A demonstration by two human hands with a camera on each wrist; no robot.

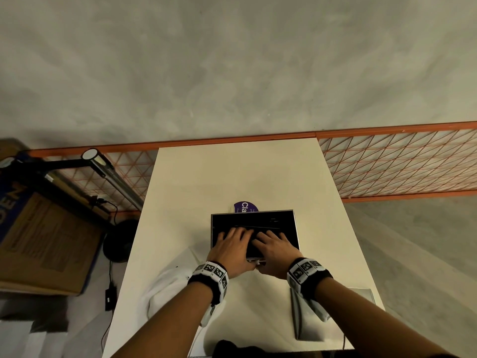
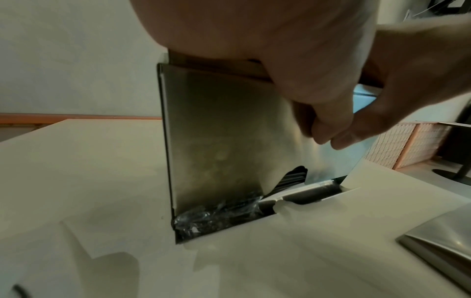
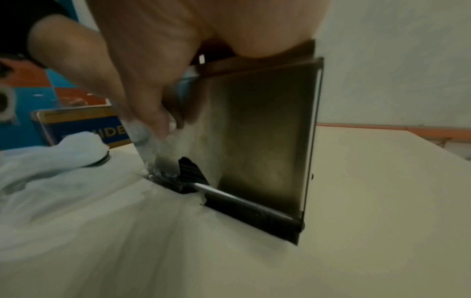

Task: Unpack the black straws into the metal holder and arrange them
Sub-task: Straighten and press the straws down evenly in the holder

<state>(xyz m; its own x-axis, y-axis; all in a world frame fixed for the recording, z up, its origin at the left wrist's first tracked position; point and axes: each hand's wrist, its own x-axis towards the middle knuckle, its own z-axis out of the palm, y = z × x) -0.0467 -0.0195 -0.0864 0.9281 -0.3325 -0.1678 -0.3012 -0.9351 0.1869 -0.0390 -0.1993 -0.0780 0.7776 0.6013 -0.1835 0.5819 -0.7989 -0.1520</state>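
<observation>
Reaching into the metal holder (image 1: 296, 229) at frame centre — left hand (image 1: 230, 250) and right hand (image 1: 277, 253) are resting fingers spread flat on the black straws (image 1: 258, 221). Unpacking looks done; levelling is remaining.

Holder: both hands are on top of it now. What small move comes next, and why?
Probably spread the fingers and level the straws inside the holder. The left hand and right hand lie over its open top, fingers in the black pile, thumbs on the front wall. At the bottom slot, straws already show, with crumpled wrap beside them.
</observation>
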